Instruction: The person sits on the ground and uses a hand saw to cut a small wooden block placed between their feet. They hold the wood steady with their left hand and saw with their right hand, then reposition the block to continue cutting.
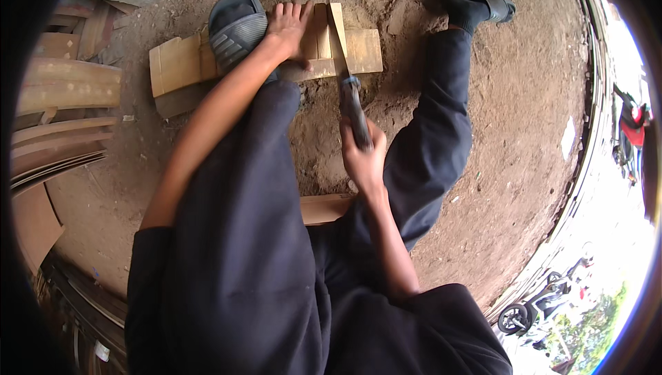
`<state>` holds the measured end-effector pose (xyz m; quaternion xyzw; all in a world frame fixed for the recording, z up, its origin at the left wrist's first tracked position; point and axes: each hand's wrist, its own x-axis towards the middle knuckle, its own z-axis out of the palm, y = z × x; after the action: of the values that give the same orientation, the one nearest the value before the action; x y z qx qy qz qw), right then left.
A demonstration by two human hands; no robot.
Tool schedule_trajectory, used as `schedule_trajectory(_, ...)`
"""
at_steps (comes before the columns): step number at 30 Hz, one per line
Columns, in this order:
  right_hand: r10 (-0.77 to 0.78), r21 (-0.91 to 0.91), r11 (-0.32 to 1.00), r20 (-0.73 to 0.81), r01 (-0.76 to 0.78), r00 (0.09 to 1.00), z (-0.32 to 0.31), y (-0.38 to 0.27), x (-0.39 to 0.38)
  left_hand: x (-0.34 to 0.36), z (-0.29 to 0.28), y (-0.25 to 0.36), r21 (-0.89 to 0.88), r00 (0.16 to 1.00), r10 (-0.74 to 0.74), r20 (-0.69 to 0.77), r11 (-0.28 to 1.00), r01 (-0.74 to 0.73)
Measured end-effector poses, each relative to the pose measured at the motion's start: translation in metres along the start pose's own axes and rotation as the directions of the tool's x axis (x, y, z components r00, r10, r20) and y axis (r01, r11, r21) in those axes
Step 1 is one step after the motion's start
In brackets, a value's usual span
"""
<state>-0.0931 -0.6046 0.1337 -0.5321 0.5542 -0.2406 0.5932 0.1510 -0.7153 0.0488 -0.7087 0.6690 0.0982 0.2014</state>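
Note:
A wooden board lies on a low support, with a piece of similar pale wood across it. My left hand rests on the wood with fingers apart and thumb near the front edge. My left foot, in a grey slide sandal, stands on the board's left part. My right hand is closed on the dark handle of a saw, whose long narrow blade lies across the wood just right of my left hand.
Stacked wooden pieces and panels line the left side. Dirt ground surrounds me. My right foot is stretched out at upper right. A cardboard-coloured piece lies below me. Parked motorbikes stand beyond the bright right edge.

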Motion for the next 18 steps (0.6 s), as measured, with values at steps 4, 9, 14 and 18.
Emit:
schedule_trajectory(4, 0.016, -0.068, 0.998, -0.01, -0.017, 1.0, -0.006, -0.014, -0.008, -0.005, 0.005, -0.002, 0.058, 1.0, 0.003, -0.006, 0.998, -0.003)
schedule_trajectory(9, 0.029, -0.091, 0.995, 0.01, -0.028, 1.0, -0.025, -0.016, -0.058, -0.007, 0.002, -0.012, 0.05, 0.999, 0.01, 0.04, 0.999, -0.012)
schedule_trajectory(14, 0.058, -0.074, 0.995, -0.039, -0.061, 0.998, -0.007, -0.025, -0.045, 0.003, -0.006, -0.017, 0.004, 0.998, 0.03, 0.052, 1.0, -0.03)
schedule_trajectory(18, 0.077, -0.059, 0.995, -0.044, -0.08, 0.996, -0.022, -0.027, -0.054, 0.007, -0.017, -0.019, -0.12, 0.992, 0.05, 0.114, 0.992, -0.036)
